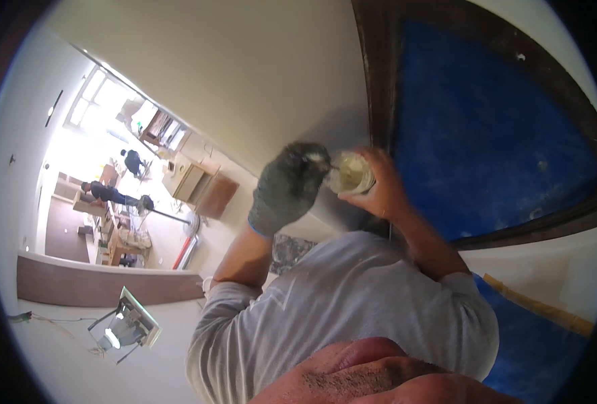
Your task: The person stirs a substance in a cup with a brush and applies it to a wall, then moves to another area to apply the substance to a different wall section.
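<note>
My left hand (288, 185) wears a grey-green work glove with a dark, smudged patch over the fingers. It is closed, and a thin dark piece shows between it and the cup, too small to name. My bare right hand (382, 188) is wrapped round a small whitish cup (353, 174) with its mouth facing me. Inside the cup is a pale, yellowish paste-like substance. Both hands are close together in front of my chest, near a beige wall (278, 74). Blur hides the exact contact between the glove and the cup.
A dark brown frame (381, 101) with blue sheeting (480, 128) stands at my right. Down to the left are a lamp (126, 326), a wooden cabinet (189, 182) and a long-handled tool (170, 215). Two people (103, 192) are at work further off.
</note>
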